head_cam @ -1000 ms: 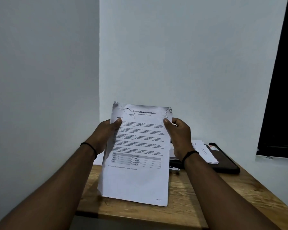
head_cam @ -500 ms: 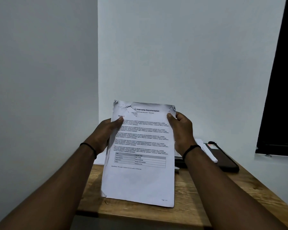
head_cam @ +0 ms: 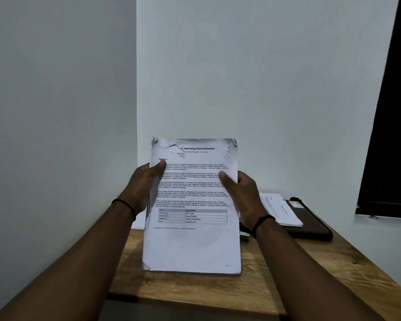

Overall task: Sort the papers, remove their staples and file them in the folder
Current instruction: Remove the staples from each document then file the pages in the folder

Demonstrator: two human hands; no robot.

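Observation:
I hold a stapled stack of printed papers (head_cam: 192, 242) upright above the wooden table, its top sheet headed "Internship Documentation" and crumpled at both top corners. My left hand (head_cam: 142, 186) grips the stack's left edge, thumb on the front. My right hand (head_cam: 240, 193) grips the right edge at mid-height, thumb on the front. A dark folder (head_cam: 310, 225) lies flat at the table's back right with another pile of white papers (head_cam: 279, 209) on it. A small metal object (head_cam: 244, 233), partly hidden behind my right wrist, lies beside the folder.
The wooden table (head_cam: 276, 286) stands in a corner between two white walls. More white paper (head_cam: 138, 222) peeks out behind my left wrist. A dark window frame (head_cam: 389, 135) fills the right side.
My right hand slid down the paper's right edge from near the top corner to mid-height. The stack straightened slightly and stayed upright.

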